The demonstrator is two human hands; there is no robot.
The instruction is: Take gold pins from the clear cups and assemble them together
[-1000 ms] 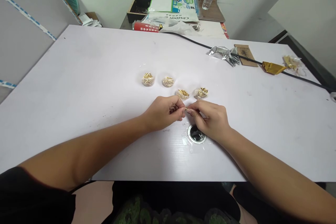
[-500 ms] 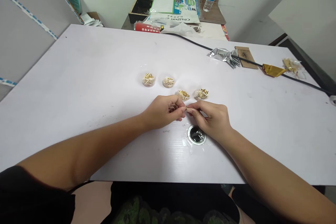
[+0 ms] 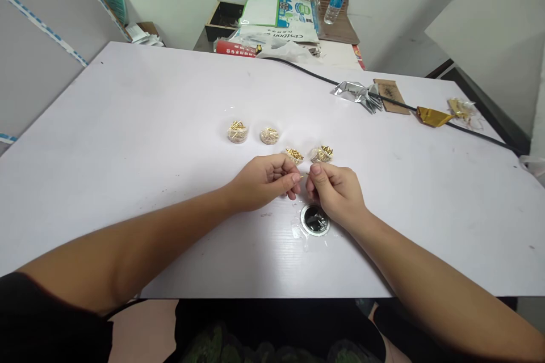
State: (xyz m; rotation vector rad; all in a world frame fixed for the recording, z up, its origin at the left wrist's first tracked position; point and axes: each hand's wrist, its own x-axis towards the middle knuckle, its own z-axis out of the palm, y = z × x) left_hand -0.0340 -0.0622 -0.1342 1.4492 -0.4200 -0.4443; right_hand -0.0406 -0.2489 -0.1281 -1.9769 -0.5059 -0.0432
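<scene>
My left hand (image 3: 272,181) is closed in a pinch on a small gold pin (image 3: 301,177), whose tip pokes out past the thumb. Just to its right, my right hand (image 3: 336,187) is closed too, thumb pressed to the bent fingers. A tiny gold bit (image 3: 307,173) shows at its fingertips, too small to name. Beyond the hands stand small clear tubs of gold metal pieces: a front tub (image 3: 293,155) partly behind my left hand, a right tub (image 3: 321,153), a middle tub (image 3: 269,135) and a left tub (image 3: 237,131).
A round black hole with a metal ring (image 3: 315,220) and clear film lies below my right hand. A black cable (image 3: 313,74) crosses the back right, near silver foil (image 3: 357,93), cardboard (image 3: 392,96) and a gold packet (image 3: 433,117). A bottle (image 3: 337,0) stands behind.
The hands, fingertips touching before, have drawn slightly apart. My right hand has curled, its thumb now on top. The view has shifted a little; the tubs stay in place.
</scene>
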